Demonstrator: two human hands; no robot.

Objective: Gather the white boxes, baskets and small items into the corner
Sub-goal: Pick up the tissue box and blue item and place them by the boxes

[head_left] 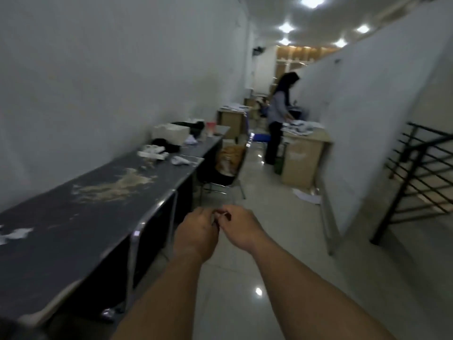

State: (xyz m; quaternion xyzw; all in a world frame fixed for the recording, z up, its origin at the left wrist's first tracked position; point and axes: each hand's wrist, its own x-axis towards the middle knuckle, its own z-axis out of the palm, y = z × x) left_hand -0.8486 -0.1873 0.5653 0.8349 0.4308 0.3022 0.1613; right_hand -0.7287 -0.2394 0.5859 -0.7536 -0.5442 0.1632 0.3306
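My left hand [197,230] and my right hand [241,225] are held together in front of me over the floor, fingers curled. Between their fingertips sits a small dark item [224,214], too blurred to name; which hand pinches it I cannot tell. On the long dark table [73,217] along the left wall, far end, stand a white box [171,133], a flat white tray [152,153], crumpled white bits [180,160] and dark cloth [166,144].
A chair [225,165] with an orange bundle stands at the table's far end. A person [278,119] works at cardboard boxes [301,158] by the right partition. A black stair railing [421,177] is on the right. Tiled floor runs between.
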